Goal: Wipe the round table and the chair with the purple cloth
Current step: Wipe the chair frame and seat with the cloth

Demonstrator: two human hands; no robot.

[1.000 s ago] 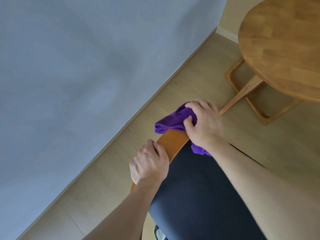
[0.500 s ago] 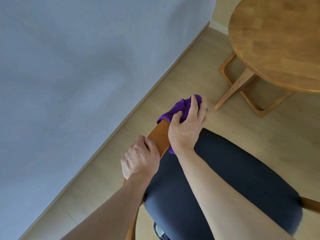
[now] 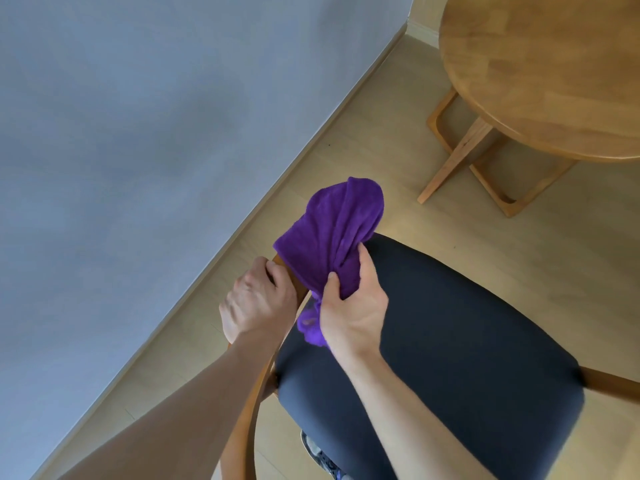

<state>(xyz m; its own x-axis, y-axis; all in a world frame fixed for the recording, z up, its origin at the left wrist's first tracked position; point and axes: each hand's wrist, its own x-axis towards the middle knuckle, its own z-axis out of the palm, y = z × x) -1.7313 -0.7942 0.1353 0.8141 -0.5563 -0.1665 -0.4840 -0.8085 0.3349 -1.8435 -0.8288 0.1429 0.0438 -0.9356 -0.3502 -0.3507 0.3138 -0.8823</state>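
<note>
My right hand [image 3: 349,306] gripped the purple cloth [image 3: 332,237], thumb and fingers curled round its bunched middle. The cloth's upper part stood up loose and draped over the far end of the chair's wooden back rail; a short tail hung below my palm. My left hand [image 3: 258,303] held that rail just left of the cloth, fingers wrapped over its top edge. The chair [image 3: 467,341] sat under both arms, dark padded seat to the right, wooden frame curving toward me on the left. The round table [image 3: 540,74] stood far right, well apart from the chair, on pale wood floor [image 3: 571,244]. A grey wall [image 3: 138,133] filled the left. A shoe [image 3: 320,455] showed below the seat.
</note>
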